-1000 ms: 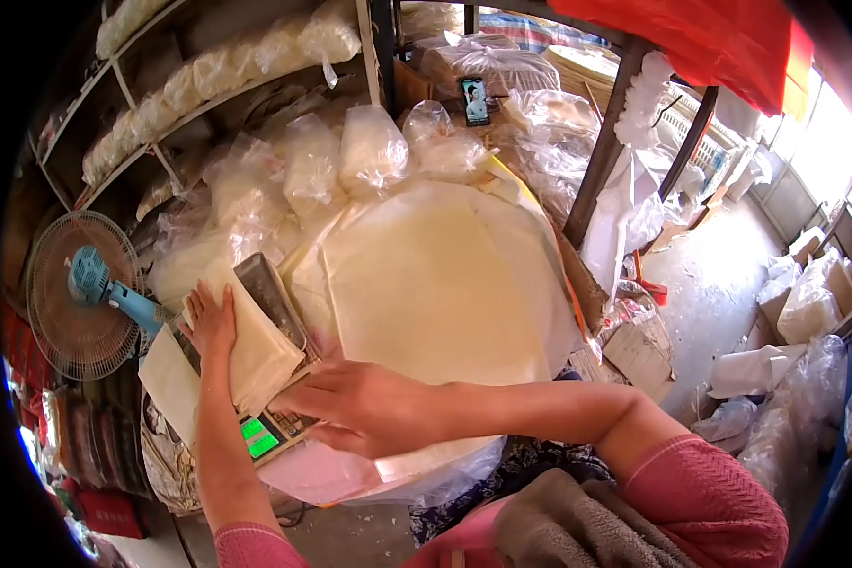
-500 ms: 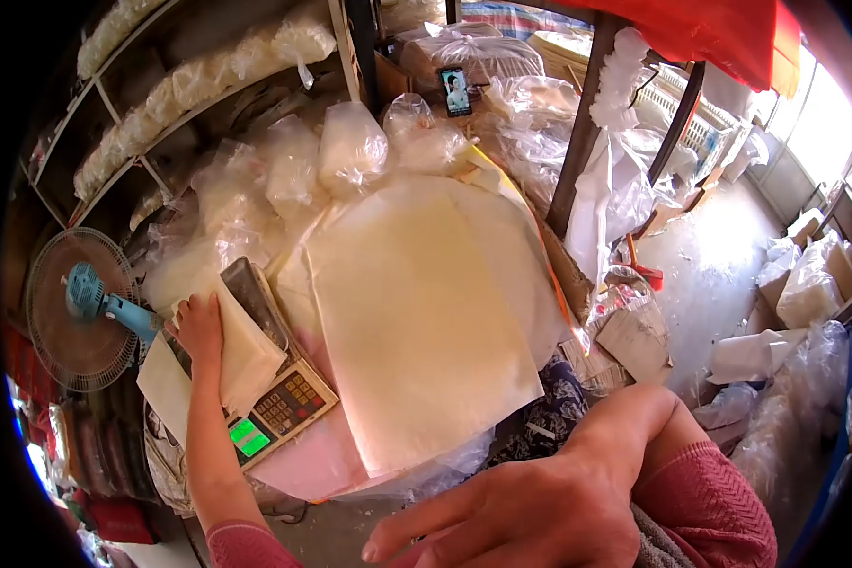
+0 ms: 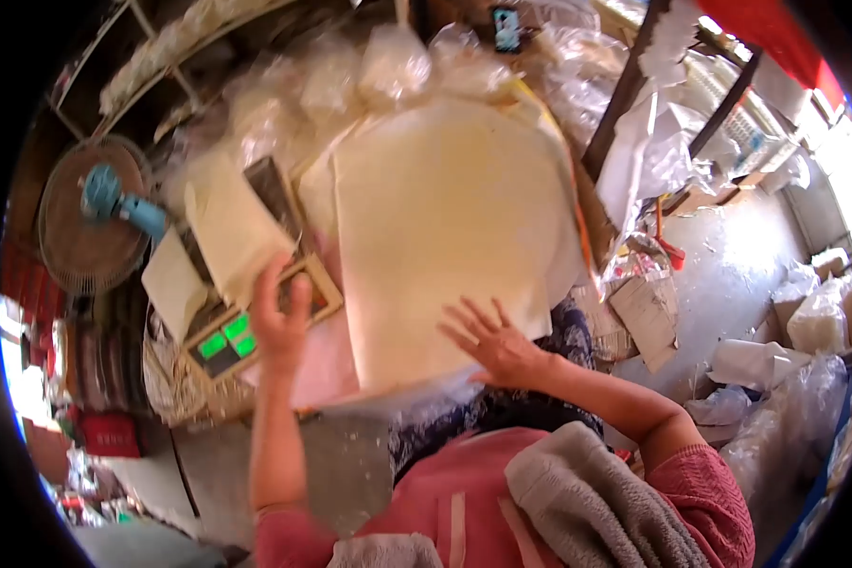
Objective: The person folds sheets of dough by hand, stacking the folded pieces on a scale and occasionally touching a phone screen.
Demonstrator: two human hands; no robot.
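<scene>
One broad, cream-coloured sheet, matte and straight-edged along its left side, lies flat in front of the right hand. The right hand is palm down, fingers spread over the sheet's near right part; whether it presses is not discernible. The left hand, blurred, is raised with thumb and fingers apart, holding nothing visible, at the scale; contact cannot be determined. Just beyond the left hand, folded pale sheets form an angular, smooth-faced slab upon the scale, whose display glows green. Left of that hand, a smaller pale piece lies beside the slab. Farther left: a round, wire-caged fan. Beyond both hands: rounded, glossy plastic bags.
</scene>
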